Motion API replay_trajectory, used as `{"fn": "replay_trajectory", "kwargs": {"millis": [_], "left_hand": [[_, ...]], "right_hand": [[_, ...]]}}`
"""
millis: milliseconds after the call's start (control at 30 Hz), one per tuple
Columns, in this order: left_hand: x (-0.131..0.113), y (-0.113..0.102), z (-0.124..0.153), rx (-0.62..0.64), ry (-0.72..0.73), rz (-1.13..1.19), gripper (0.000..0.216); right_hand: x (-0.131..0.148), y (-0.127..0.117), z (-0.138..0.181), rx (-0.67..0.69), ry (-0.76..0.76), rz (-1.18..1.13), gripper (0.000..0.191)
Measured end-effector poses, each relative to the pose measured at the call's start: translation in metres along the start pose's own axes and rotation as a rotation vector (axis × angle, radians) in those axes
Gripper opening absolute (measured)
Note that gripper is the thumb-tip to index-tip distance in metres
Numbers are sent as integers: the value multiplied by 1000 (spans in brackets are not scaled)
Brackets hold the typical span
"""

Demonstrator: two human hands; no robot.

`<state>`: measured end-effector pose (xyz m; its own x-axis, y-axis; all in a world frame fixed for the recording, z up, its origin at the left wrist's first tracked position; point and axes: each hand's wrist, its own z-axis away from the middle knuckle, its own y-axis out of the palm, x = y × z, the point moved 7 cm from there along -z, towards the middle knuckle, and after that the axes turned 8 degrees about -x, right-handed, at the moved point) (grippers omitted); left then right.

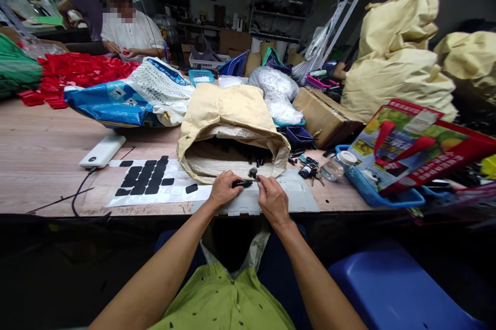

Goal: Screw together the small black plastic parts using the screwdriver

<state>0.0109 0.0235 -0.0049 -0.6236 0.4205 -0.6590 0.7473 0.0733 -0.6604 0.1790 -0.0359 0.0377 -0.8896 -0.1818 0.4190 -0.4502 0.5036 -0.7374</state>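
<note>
My left hand (225, 189) is closed around a slim black plastic piece (242, 183) that points to the right. In my right hand (273, 197), thumb and fingers pinch a small part with a dark round head (253, 172). Its lower end comes close to the tip of the black piece; whether they touch I cannot tell. Both hands are over a grey sheet (304, 193) at the table's front edge. Just behind them lies a tan sack (228, 108), its mouth facing me, with several black pieces (253, 155) inside.
Left of my hands, black rounded pads (149, 175) lie on white paper beside a white power bank (103, 151) with a cable. To the right are keys (315, 175), a clear jar (336, 166) and a blue basket (401, 200). Two people sit behind red pieces (85, 74).
</note>
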Motion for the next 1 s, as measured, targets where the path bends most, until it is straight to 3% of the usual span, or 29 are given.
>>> {"fn": "replay_trajectory", "kwargs": {"millis": [233, 433, 1000], "left_hand": [[6, -2, -1, 11, -5, 176, 21], [10, -1, -1, 22, 0, 188, 25], [5, 0, 0, 115, 14, 71, 44]], "right_hand": [[-38, 11, -19, 7, 32, 156, 29], [-35, 24, -10, 1, -37, 243, 27], [-34, 24, -6, 11, -14, 270, 27]]}}
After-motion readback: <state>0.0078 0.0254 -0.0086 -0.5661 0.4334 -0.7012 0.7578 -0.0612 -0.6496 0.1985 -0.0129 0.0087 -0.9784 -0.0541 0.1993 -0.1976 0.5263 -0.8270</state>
